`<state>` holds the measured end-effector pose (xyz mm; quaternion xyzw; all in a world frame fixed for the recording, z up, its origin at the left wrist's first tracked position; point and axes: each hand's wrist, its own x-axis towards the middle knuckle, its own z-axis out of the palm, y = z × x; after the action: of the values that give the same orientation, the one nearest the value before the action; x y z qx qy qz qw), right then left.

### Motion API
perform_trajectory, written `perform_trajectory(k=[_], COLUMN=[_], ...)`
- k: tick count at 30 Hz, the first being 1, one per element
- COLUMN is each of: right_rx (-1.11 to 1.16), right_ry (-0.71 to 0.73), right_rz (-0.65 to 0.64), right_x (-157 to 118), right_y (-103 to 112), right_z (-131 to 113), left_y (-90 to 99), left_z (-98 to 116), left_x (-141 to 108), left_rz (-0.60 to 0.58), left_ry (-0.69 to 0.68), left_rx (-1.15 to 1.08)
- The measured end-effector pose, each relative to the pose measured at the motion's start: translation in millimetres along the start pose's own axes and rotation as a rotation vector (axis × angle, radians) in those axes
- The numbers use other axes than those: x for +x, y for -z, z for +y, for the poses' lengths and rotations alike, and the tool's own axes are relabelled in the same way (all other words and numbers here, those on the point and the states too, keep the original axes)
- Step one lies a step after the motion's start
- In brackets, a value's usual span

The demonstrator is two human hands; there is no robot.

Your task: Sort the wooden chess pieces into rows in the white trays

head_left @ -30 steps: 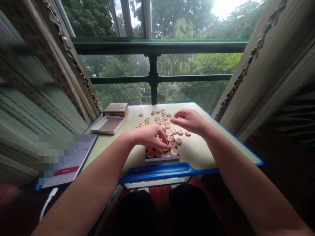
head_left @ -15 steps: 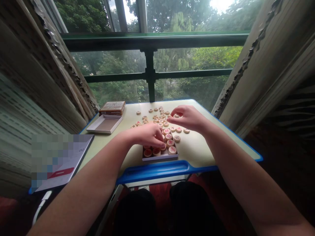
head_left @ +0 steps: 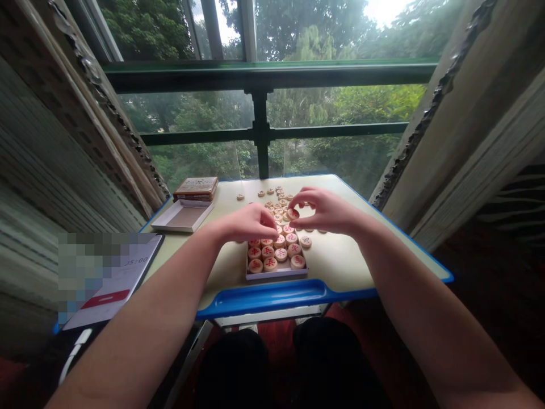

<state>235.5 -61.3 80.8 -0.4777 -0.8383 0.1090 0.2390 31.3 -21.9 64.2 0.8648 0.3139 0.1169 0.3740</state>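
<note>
Round wooden Chinese chess pieces with red characters stand in rows in a shallow open box (head_left: pixel 276 275) near the table's front edge. Over the box's far left part, my left hand (head_left: pixel 251 221) has its fingers curled together, fingertips down at the red pieces; what they hold, if anything, is hidden. My right hand (head_left: pixel 326 210) pinches a Chinese chess piece (head_left: pixel 293 214) between thumb and finger, tilted and raised beyond the box's far end. One loose black-marked piece (head_left: pixel 306 242) lies just right of the box.
Behind the hands, several loose pieces (head_left: pixel 270 192) are scattered on the pale, blue-edged table (head_left: pixel 340 267). At the left stand an empty box lid (head_left: pixel 183 217) and a brown box (head_left: pixel 196 188). A tablet (head_left: pixel 114 284) with a white cable lies front left.
My left hand has moved up and away from the near pieces, uncovering a red piece in the box. My right hand has come slightly nearer, and a piece now shows in its pinch.
</note>
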Motion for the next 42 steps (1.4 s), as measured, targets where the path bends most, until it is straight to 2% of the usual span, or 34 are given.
perform_trajectory(k=[4, 7, 14, 23, 30, 34, 42], right_rx=[0.007, -0.017, -0.049, -0.069, -0.051, -0.035, -0.036], right_ry=[0.079, 0.126, 0.143, 0.151, 0.164, 0.185, 0.214], right_rz=[-0.217, -0.289, -0.273, -0.294, -0.331, -0.343, -0.359], right_x=[-5, -5, -4, -1, 0, 1, 2], right_y=[-10, -20, -25, -26, -27, -27, -29], right_z=[-10, -14, -15, -15, -14, -13, -16], left_y=[6.6, 8.3, 9.1, 12.0, 11.5, 12.4, 12.5], left_z=[-6, -12, -20, -13, -12, -9, -11], left_x=[1, 2, 5, 3, 3, 2, 3], left_rz=[-0.03, -0.011, 0.089, 0.037, -0.064, -0.07, 0.081], left_ry=[0.049, 0.084, 0.124, 0.136, 0.117, 0.119, 0.139], left_rx=[-0.127, -0.142, -0.157, -0.18, -0.222, -0.231, -0.172])
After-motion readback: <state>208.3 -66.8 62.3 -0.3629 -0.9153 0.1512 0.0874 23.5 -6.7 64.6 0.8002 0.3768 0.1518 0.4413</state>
